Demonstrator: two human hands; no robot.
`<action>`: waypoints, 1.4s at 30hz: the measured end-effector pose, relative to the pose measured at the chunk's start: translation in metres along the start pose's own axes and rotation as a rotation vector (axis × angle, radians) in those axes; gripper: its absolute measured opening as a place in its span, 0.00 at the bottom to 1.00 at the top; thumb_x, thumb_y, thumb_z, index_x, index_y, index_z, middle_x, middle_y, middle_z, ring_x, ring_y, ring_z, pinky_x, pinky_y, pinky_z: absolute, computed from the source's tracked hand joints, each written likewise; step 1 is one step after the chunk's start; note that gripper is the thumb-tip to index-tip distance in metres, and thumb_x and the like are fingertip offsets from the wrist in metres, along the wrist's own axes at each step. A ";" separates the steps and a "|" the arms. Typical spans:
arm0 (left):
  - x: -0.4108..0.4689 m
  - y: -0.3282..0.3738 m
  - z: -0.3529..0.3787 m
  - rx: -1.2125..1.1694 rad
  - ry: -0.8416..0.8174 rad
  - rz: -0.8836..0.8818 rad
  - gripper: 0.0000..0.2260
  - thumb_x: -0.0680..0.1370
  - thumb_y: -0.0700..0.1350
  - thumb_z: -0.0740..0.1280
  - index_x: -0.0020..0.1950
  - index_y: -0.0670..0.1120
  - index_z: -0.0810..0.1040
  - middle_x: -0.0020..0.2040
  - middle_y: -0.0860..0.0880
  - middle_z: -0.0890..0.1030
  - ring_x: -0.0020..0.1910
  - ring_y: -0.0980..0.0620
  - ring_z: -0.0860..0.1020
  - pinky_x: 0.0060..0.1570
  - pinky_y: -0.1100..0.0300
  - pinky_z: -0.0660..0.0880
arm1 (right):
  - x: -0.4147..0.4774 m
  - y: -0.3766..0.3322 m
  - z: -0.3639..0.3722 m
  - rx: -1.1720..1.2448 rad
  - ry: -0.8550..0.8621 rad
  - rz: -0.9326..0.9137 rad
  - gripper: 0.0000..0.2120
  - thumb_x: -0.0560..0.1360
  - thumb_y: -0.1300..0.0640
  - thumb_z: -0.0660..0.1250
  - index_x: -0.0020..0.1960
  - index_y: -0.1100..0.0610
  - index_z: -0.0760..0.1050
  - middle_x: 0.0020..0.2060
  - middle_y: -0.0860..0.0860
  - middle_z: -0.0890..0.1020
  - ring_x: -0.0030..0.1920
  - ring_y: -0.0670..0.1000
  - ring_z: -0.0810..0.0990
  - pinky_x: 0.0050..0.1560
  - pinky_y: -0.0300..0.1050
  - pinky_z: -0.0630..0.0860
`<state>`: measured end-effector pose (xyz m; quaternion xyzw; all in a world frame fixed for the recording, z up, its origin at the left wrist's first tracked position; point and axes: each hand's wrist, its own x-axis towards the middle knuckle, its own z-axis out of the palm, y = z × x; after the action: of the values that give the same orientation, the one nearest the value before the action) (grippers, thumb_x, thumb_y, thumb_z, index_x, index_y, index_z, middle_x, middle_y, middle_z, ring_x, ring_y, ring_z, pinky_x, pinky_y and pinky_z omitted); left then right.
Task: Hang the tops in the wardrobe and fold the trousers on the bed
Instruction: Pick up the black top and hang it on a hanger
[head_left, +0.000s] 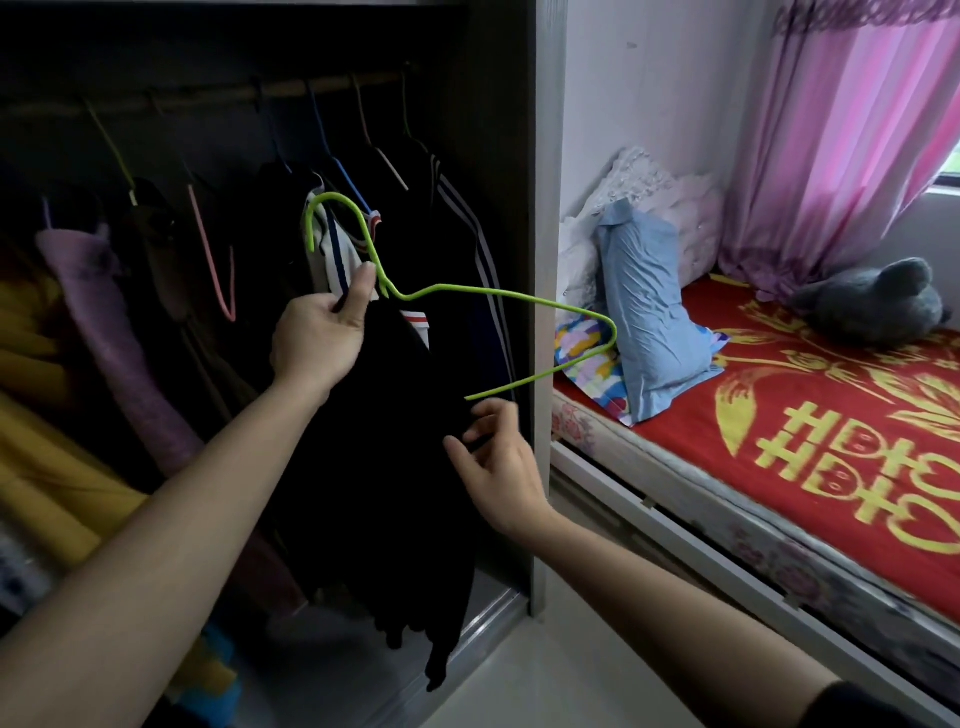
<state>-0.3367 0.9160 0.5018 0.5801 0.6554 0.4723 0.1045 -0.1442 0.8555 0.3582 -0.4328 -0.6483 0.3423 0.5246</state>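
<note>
So that the black top (389, 441) can slide onto the green hanger (332, 196), the left hand (317, 338) pinches its neck while the right hand (498, 457) pinches the top's edge.

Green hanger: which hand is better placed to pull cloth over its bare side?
Right hand, probably: it is at the black garment, under the bare side of the green hanger; the left hand grips the neck.

A home bedroom: open wardrobe (488, 156), bed (779, 431), pink curtain (841, 140).
</note>
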 end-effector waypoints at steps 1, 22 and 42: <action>-0.001 0.001 -0.002 0.014 -0.022 0.011 0.34 0.67 0.80 0.56 0.27 0.49 0.58 0.22 0.54 0.60 0.23 0.52 0.63 0.27 0.58 0.59 | 0.003 0.002 -0.002 -0.022 0.029 -0.012 0.24 0.77 0.47 0.69 0.68 0.44 0.63 0.44 0.46 0.78 0.39 0.47 0.80 0.44 0.54 0.80; -0.012 0.005 0.027 0.178 0.015 -0.032 0.27 0.62 0.73 0.57 0.37 0.49 0.71 0.35 0.53 0.74 0.33 0.54 0.71 0.30 0.59 0.61 | -0.002 -0.026 -0.014 -0.337 -0.512 -0.152 0.14 0.78 0.49 0.67 0.54 0.55 0.67 0.39 0.54 0.81 0.38 0.53 0.82 0.38 0.54 0.78; 0.022 -0.067 0.013 0.277 0.114 0.253 0.17 0.69 0.68 0.66 0.38 0.55 0.71 0.27 0.57 0.76 0.25 0.59 0.75 0.25 0.63 0.65 | 0.027 0.015 -0.128 -0.772 -0.416 -0.297 0.17 0.82 0.45 0.61 0.68 0.50 0.74 0.49 0.50 0.83 0.45 0.50 0.81 0.49 0.52 0.76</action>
<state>-0.3789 0.9493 0.4543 0.6388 0.6409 0.4193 -0.0739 -0.0186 0.8851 0.3822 -0.4209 -0.8748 0.0764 0.2274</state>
